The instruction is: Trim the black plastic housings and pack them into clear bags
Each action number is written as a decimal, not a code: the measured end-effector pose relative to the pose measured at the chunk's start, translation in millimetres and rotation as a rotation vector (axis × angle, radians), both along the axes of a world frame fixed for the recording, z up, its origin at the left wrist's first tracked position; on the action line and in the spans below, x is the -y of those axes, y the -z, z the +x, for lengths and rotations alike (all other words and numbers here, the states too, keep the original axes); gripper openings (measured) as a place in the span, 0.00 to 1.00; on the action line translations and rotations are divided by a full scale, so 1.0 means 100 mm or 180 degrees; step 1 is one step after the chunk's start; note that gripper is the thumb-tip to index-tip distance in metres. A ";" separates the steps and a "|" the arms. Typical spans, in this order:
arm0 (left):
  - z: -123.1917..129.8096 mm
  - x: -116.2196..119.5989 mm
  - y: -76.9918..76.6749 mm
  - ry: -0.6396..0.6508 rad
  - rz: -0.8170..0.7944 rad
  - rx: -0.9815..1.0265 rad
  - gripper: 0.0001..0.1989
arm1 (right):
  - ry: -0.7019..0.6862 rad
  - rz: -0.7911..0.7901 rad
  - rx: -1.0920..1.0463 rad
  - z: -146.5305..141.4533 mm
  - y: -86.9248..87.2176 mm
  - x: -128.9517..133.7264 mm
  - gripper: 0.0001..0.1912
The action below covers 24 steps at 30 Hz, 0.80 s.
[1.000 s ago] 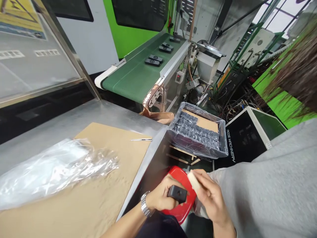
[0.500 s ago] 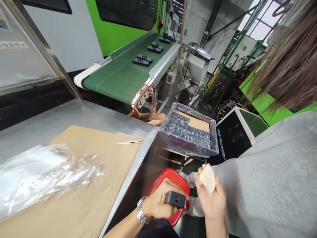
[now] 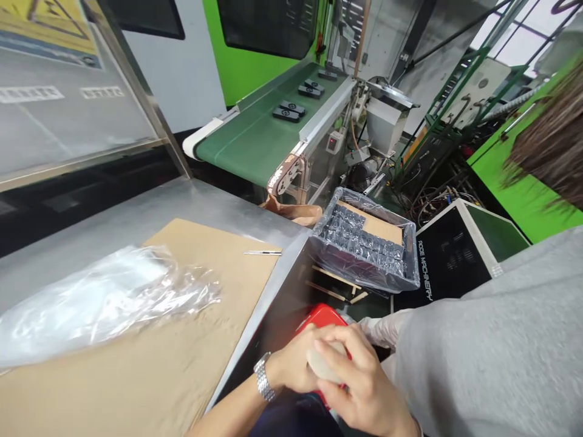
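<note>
My left hand [image 3: 294, 362], with a metal-band watch [image 3: 264, 377] at its wrist, is closed over the red bin [image 3: 324, 315]. The small black plastic part it held a moment ago is now hidden under my right hand. Closed around a flat cream-coloured pad [image 3: 322, 365], my right hand [image 3: 364, 379] lies over the left and presses the pad there. The two hands touch each other.
A metal worktable [image 3: 218, 203] on the left carries cardboard [image 3: 200, 237], a clear plastic bag [image 3: 109, 297] and a thin knife-like tool [image 3: 263, 252]. Black parts [image 3: 286, 114] lie on the green conveyor [image 3: 241, 149]. A lined crate [image 3: 368, 273] holds more. A person in grey [image 3: 505, 340] stands close at right.
My right hand has turned over and moved left, bringing the cream pad onto my left hand and covering the black part. The view has swung slightly left.
</note>
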<state>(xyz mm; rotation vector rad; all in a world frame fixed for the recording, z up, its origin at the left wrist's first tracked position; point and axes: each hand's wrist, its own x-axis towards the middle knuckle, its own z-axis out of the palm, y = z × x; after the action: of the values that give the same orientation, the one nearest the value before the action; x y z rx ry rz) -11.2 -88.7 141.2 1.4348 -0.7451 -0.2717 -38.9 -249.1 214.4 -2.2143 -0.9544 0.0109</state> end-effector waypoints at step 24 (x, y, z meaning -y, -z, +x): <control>-0.06 -0.12 0.13 -0.0302 -0.3635 -0.4407 0.18 | -0.0097 0.0464 0.0247 0.07 0.45 -0.39 0.23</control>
<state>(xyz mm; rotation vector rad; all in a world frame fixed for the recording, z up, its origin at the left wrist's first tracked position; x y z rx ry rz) -16.9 -76.8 128.6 -0.0004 0.3475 -0.5448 -32.0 -210.6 169.9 -2.0790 -0.9992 -0.1274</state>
